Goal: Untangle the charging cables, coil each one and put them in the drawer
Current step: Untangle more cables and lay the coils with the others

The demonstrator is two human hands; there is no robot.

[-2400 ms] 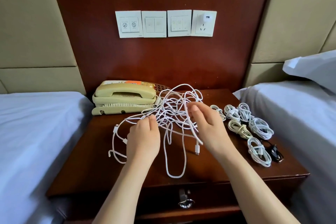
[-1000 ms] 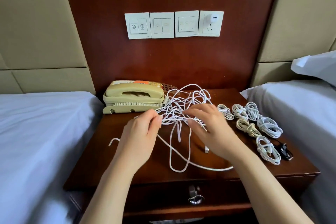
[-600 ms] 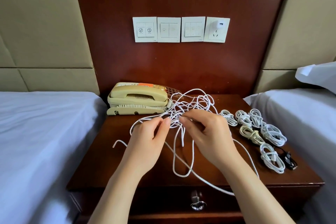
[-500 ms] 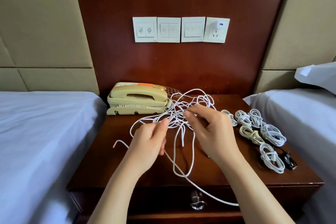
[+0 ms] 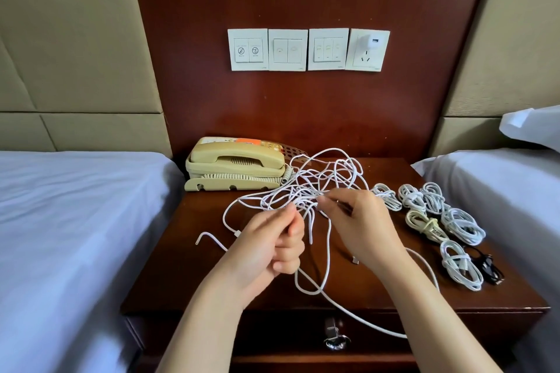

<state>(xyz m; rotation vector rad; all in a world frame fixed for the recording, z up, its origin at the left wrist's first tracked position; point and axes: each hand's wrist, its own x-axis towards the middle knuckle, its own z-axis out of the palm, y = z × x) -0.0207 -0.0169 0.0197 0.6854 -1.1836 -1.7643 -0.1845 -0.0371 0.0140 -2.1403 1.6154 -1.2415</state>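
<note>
Pinching strands of the tangle [image 5: 328, 175] at frame centre, left hand [image 5: 269, 247] and right hand [image 5: 365, 228] had fingers curled, above the nightstand [image 5: 181, 266].

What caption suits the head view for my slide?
Left hand and right hand pinch a white cable tangle on a nightstand beside coiled cables.

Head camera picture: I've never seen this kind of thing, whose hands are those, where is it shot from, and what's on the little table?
There is no machine here. A person wears a camera on the head, and it looks down at their own two hands. The left hand and right hand each pinch strands of the tangle of white cables on a wooden nightstand. To the right lie coiled cables and a black cable. A beige telephone sits at the back left. The drawer below is closed.
</note>
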